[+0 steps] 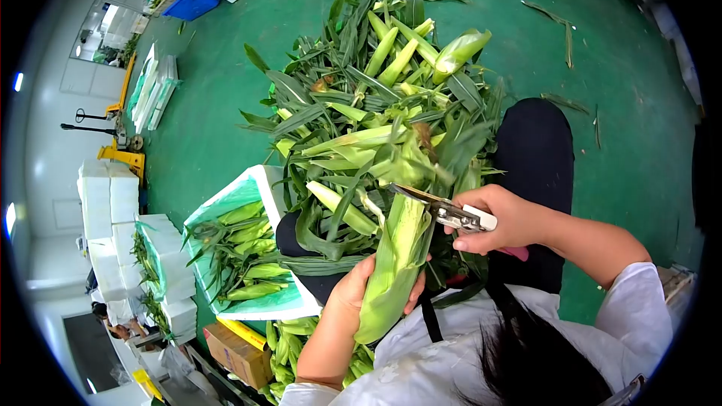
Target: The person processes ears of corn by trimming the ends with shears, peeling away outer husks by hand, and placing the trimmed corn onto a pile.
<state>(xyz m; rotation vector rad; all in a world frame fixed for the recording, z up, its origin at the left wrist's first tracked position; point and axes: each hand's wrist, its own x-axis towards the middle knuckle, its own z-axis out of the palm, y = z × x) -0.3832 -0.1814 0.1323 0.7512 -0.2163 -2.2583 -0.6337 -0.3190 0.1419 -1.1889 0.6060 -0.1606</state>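
My left hand is closed around the lower part of an ear, held tilted over my lap. My right hand is wrapped around the shears, blades at the ear's top end; their gap I cannot tell. Step in hand, I judge: trimming that end. The next move calls for a steady left grip, fingers clear of the blades. A leafy pile crowds the floor just beyond; a lined box of ears stands by my left knee.
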